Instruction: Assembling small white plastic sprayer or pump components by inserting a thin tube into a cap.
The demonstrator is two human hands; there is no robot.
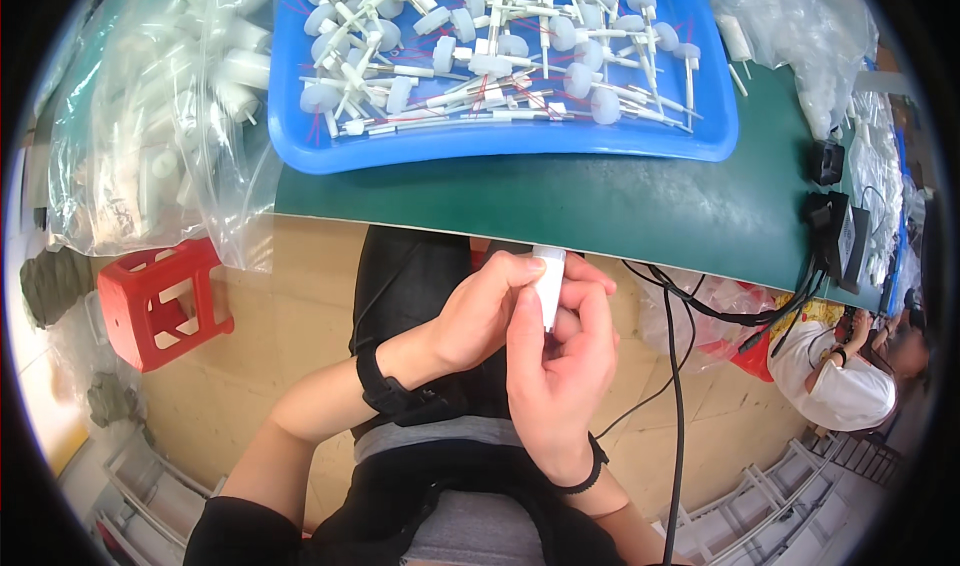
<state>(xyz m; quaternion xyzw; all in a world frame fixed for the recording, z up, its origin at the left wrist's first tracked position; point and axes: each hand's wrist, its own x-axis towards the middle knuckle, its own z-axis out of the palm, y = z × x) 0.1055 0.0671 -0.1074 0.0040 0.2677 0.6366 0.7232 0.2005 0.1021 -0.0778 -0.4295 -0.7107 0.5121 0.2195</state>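
Both hands' fingers on wht pc (nr tbl edge).

My left hand and right hand both hold slim white piece at near edge of green table. Blue tray ahead of me, heaped with round-headed white rods. Clear bag of white parts at my left, red stool lower down. Black cable hangs at my right.

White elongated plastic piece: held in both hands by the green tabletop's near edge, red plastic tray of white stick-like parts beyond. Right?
Wrong colour: the head view shows a blue plastic tray beyond. The rest holds: white stick-like parts in it, white elongated plastic piece in left hand and right hand by the green tabletop.
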